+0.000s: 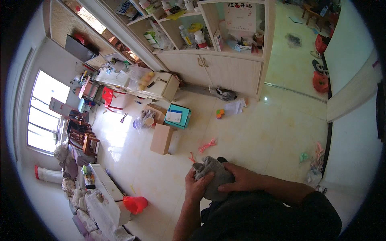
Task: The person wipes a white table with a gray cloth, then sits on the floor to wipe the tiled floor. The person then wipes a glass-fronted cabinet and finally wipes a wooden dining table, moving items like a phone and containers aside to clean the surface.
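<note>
Close to my body, above the tiled floor, both hands hold a bunched grey cloth item [215, 183]. My left hand [197, 183] grips it from the left, with the thumb lying across the fabric. From the right, my right hand [241, 177] closes on it, fingers near its top and thumb on its front. A small black part [222, 159] shows at the top beside the right fingers. Whether the cloth is a sock, a glove or something else I cannot tell. Pink plastic string [207, 145] lies on the floor just beyond the hands.
Cardboard boxes [161, 139] and a teal box [184, 117] stand on the floor ahead. A red bucket [135, 205] stands by a white table [106, 188] at left. Beyond are a wooden cabinet [235, 67], a red chair [109, 98] and a colourful block toy [220, 114].
</note>
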Motion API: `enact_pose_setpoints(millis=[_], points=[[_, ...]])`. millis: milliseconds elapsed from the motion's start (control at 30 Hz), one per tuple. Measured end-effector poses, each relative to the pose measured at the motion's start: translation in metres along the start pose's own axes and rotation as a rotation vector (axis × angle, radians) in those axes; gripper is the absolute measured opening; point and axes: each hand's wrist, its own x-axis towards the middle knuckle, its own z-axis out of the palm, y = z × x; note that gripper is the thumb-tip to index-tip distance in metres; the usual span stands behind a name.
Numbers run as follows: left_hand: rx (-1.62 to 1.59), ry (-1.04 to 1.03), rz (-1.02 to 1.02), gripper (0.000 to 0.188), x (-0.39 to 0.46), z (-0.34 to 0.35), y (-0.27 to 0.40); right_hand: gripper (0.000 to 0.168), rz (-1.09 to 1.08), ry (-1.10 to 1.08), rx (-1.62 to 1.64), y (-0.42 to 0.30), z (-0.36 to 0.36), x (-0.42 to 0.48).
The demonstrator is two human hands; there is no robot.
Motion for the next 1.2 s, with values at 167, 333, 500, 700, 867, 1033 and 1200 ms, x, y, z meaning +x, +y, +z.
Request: enact_pose_setpoints(millis=[167, 333, 500, 700, 867, 1033, 1200], points=[[0.037, -0.063, 0.075, 0.043, 0.077, -0.01, 0.02, 0.085, 0.068, 0.118, 0.004, -0.03, -0.028, 0.049], [0.148, -0.19, 0.13, 0.05, 0.164, 0.001, 0.057, 0.082, -0.032, 0.252, -0.167, -0.051, -0.08, 0.102], [0.087, -0.181, 0.01, 0.045, 0.218, 0.019, 0.084, 0.079, 0.007, 0.316, -0.035, -0.064, -0.115, 0.144], [0.344, -0.02, 0.052, 0.042, 0.255, 0.042, 0.094, 0.075, 0.087, 0.181, -0.1, -0.086, -0.18, 0.17], [0.283, 0.107, 0.128, 0.047, 0.283, 0.073, 0.101, 0.073, 0.076, 0.044, -0.17, -0.118, -0.252, 0.196], [0.151, 0.103, 0.153, 0.056, 0.313, 0.123, 0.142, 0.074, 0.003, 0.04, -0.03, -0.132, -0.31, 0.217], [0.211, -0.001, 0.259, 0.068, 0.343, 0.153, 0.176, 0.076, -0.047, 0.132, -0.169, -0.157, -0.344, 0.225]])
